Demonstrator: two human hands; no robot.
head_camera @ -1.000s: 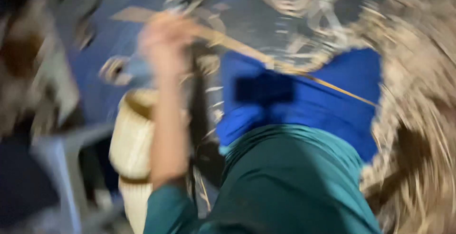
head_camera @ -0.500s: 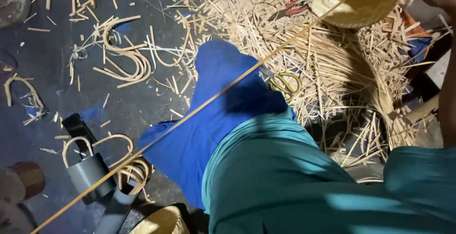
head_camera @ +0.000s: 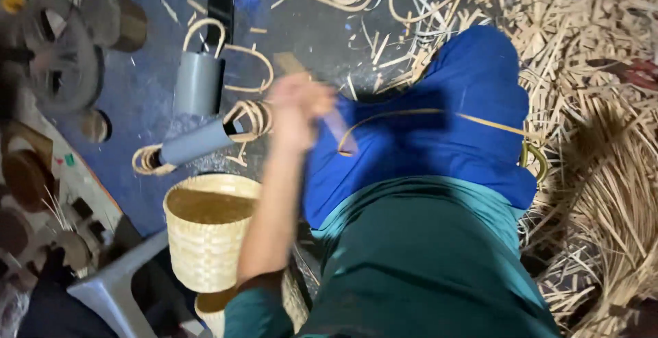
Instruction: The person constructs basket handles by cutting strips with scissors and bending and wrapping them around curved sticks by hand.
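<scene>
Big heap of cane shavings (head_camera: 589, 139) to the right, blue cloth (head_camera: 439, 132) over the lap, woven basket (head_camera: 205, 232) lower left. Left hand (head_camera: 295, 108), blurred, fingers seemingly closed on a thin cane strip (head_camera: 425, 113) running rightward across the cloth; right hand unseen.

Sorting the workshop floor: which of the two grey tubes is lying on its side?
The lower grey tube, just left of the left hand, lies on its side with cane coils at both ends. The other grey tube stands upright above it.
</scene>
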